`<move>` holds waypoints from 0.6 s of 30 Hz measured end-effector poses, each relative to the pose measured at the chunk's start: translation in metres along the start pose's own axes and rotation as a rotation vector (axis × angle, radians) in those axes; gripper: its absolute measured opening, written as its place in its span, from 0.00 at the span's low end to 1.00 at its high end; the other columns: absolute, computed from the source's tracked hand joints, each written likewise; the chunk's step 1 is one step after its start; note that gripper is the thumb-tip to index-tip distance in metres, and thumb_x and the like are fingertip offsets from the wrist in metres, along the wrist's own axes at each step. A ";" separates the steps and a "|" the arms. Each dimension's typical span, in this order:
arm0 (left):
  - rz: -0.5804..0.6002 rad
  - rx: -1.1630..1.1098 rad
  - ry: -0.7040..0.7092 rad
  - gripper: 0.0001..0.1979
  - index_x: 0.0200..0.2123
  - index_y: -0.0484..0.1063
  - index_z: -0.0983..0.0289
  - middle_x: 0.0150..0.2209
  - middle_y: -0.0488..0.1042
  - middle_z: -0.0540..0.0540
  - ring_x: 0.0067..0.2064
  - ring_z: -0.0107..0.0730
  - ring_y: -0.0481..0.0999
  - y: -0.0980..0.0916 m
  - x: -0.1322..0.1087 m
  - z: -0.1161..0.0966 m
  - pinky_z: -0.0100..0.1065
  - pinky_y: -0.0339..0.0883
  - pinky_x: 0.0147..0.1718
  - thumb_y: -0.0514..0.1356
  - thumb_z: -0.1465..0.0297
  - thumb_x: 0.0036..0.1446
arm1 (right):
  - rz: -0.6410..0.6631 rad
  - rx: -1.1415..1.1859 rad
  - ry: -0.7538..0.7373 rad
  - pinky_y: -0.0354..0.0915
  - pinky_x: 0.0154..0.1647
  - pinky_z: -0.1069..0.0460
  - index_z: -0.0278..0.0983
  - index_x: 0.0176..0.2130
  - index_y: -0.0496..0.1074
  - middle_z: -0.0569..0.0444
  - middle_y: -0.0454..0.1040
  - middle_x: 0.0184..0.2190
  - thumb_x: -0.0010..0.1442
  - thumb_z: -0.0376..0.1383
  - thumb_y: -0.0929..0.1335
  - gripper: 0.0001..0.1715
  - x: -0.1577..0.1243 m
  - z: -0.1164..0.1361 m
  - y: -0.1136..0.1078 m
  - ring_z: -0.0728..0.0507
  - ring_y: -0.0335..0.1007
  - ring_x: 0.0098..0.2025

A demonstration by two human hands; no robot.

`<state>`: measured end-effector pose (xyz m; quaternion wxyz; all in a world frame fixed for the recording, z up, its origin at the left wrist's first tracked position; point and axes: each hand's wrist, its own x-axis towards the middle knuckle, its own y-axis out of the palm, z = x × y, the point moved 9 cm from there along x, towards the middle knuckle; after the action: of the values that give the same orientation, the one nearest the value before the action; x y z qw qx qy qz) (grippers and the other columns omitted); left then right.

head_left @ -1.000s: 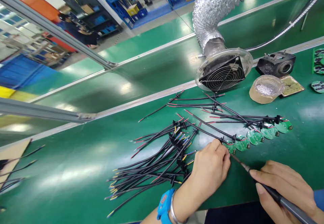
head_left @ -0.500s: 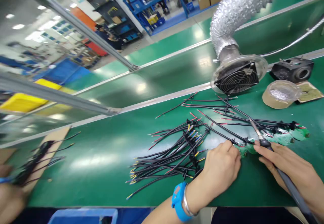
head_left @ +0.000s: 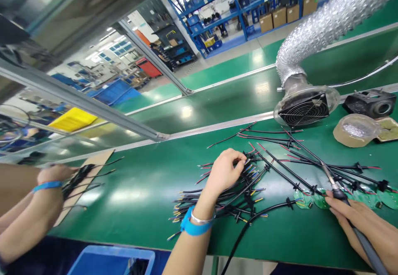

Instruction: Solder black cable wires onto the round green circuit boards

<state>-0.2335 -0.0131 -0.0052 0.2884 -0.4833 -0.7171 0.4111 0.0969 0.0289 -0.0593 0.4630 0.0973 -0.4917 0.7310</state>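
My right hand (head_left: 357, 212) grips a soldering iron (head_left: 362, 237), its metal tip pointing up and away over the black cables. Below that tip lies a row of small green circuit boards (head_left: 320, 200) with cable ends at them. One thick black cable (head_left: 258, 216) runs from the leftmost board across the table and over its front edge. My left hand (head_left: 225, 171) is at the far side of a pile of black cables (head_left: 199, 200) with coloured wire ends. Its thumb and forefinger pinch at a thin cable end there, partly hidden by the fingers.
A fan with a clear hood (head_left: 306, 107) hangs from a silver duct (head_left: 329, 22) behind the boards. Round tape roll (head_left: 351, 132) and a black iron stand (head_left: 370, 103) sit right. At left, a co-worker's hand (head_left: 56, 175) touches cables on cardboard (head_left: 101, 159). Blue bin (head_left: 81, 262) stands in front.
My left hand has left the boards and moved left to the cable pile, its fingers now pinching. The thick cable at the leftmost board has come into sight. The view has turned left.
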 end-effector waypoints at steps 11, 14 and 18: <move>0.074 -0.192 -0.125 0.06 0.34 0.71 0.61 0.35 0.75 0.50 0.39 0.34 0.73 0.009 -0.006 0.024 0.37 0.67 0.44 0.61 0.69 0.49 | 0.078 -0.137 -0.117 0.75 0.52 0.49 0.40 0.61 0.68 0.52 0.78 0.50 0.66 0.30 0.65 0.24 -0.005 0.006 0.010 0.45 0.79 0.44; 0.044 -0.280 -0.163 0.10 0.36 0.69 0.62 0.31 0.74 0.50 0.34 0.32 0.74 0.007 -0.005 0.032 0.34 0.69 0.40 0.60 0.64 0.52 | 0.041 -0.081 -0.120 0.74 0.50 0.51 0.38 0.59 0.69 0.51 0.78 0.48 0.65 0.26 0.65 0.25 0.002 0.009 0.009 0.46 0.79 0.43; 0.063 -0.245 -0.213 0.18 0.38 0.75 0.63 0.33 0.77 0.54 0.34 0.36 0.75 0.012 -0.001 0.041 0.37 0.69 0.37 0.63 0.56 0.49 | 0.027 -0.044 -0.094 0.74 0.49 0.51 0.37 0.57 0.70 0.50 0.78 0.46 0.64 0.23 0.63 0.25 0.009 0.015 0.010 0.46 0.78 0.45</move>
<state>-0.2609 -0.0246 -0.0362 0.1365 -0.4910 -0.7728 0.3784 0.0796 0.0206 -0.0528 0.4315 0.1147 -0.5302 0.7208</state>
